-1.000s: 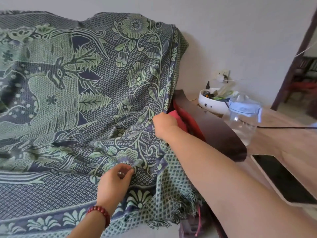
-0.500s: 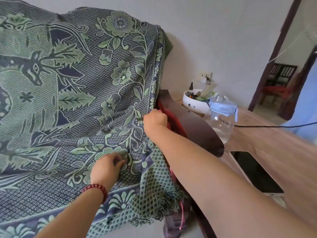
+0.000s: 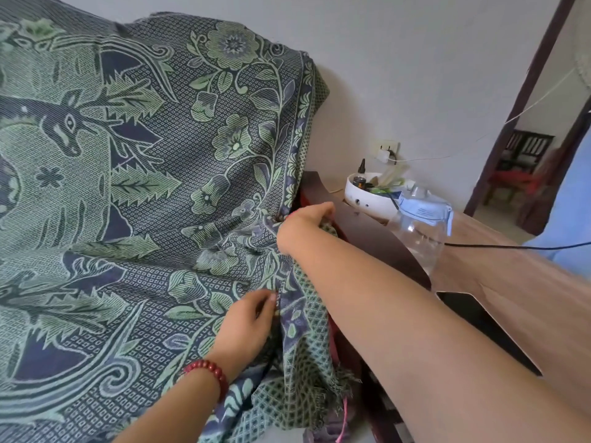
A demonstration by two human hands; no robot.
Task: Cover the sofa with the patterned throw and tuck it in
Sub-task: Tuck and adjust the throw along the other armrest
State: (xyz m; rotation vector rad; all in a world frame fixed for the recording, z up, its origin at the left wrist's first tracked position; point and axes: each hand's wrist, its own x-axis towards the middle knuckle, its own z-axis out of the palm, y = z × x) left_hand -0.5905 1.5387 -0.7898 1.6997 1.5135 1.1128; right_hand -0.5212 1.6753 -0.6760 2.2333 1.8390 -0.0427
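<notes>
A green and navy patterned throw [image 3: 153,174], woven with deer, leaves and flowers, is seen draped over the back and seat of a sofa, whose dark wooden armrest [image 3: 367,238] is left bare at the right end. The right hand [image 3: 303,223] is closed on a bunched fold of the throw just beside the armrest, where the cloth meets the inner side of the wood; its fingertips are hidden in the fabric. The left hand [image 3: 246,324], with a red bead bracelet [image 3: 208,374] at the wrist, is laid lower down on the seat, its fingers curled and pinching the throw's bordered edge. Below both hands, the fringed end of the throw is shown hanging loose over the sofa's front corner. On the wooden worktop [image 3: 527,282] beside the armrest, a clear plastic jug [image 3: 419,228], a white bowl [image 3: 367,199] of small items, a dark phone [image 3: 486,327] and a black cable are pictured.
</notes>
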